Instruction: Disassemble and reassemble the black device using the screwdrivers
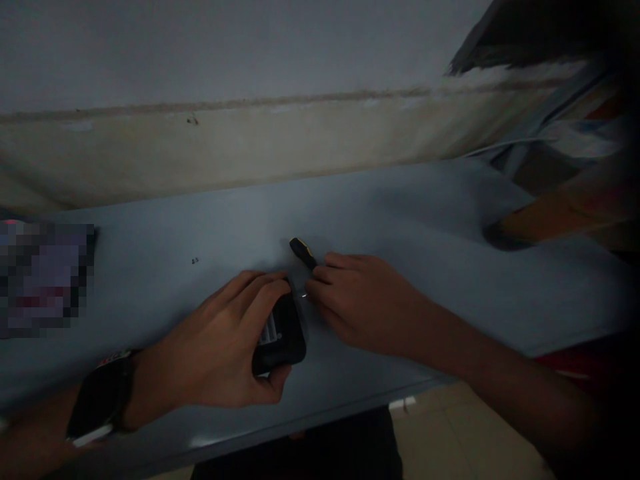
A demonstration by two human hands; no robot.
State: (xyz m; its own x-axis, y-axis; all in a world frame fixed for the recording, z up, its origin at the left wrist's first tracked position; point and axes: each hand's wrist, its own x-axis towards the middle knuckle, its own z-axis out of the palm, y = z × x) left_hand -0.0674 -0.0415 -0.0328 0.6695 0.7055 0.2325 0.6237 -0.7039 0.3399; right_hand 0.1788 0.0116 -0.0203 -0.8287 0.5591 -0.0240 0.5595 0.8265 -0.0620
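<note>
My left hand (220, 347) lies over a small black device (281, 333) on the grey table (450, 220), fingers curled round its top and thumb at its lower edge. A pale label shows on the device. My right hand (360, 300) is closed on a small screwdriver with a black and yellow handle (303, 252). Its handle sticks up and to the left from my fingers. The tip sits near the device's upper right corner, where something small glints. A dark watch (100, 400) is on my left wrist.
A blurred-out object (45, 277) sits at the table's left edge. Striped cloth and a dark-rimmed brown thing (550, 220) lie at the far right. A tiny speck (195, 261) rests on the table. The wall runs behind; tiled floor shows below the front edge.
</note>
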